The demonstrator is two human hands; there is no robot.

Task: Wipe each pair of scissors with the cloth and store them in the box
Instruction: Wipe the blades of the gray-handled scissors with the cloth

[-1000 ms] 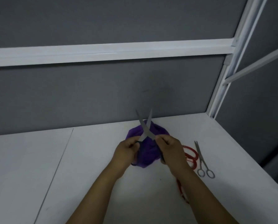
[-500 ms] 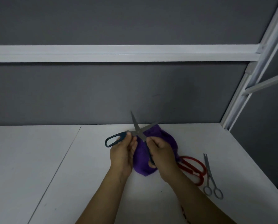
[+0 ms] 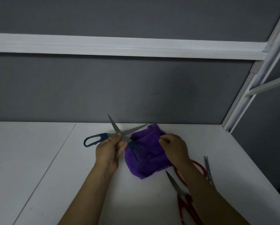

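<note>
Left grip (image 3: 109, 150): thumb and fingers pinch the blue scissors (image 3: 119, 132) at the pivot, holding them above the counter (image 3: 54, 159) at centre.
Blue scissors: blades spread wide in a V, 1 tip pointing far and left toward the wall (image 3: 136, 88), the other far and right over the cloth's far edge. 1 dark handle loop sticks out to the left of the hand; the other hangs over the cloth.
Right grip (image 3: 174, 148): fingers curled, gripping the far right part of the cloth (image 3: 149, 161), knuckles up.
Cloth: purple and crumpled, bunched on the counter between the 2 hands, just right of the left hand and partly under the right one.
Red scissors (image 3: 179, 190): on the counter at near right, just beside the right forearm, blades together with the tip pointing far and left, close to the cloth's near edge. The handles run toward the near edge of the view.
Red loops (image 3: 201, 166): curved red handles show on either side of the right forearm, near the cloth; the rest is hidden by the arm.
Steel scissors (image 3: 208, 171): slim pair on the counter right of the red loops, tips pointing far, handles hidden behind the forearm.
Counter: white, with a thin seam running diagonally at left.
Wall: grey panels crossed by a white rail (image 3: 119, 46).
</note>
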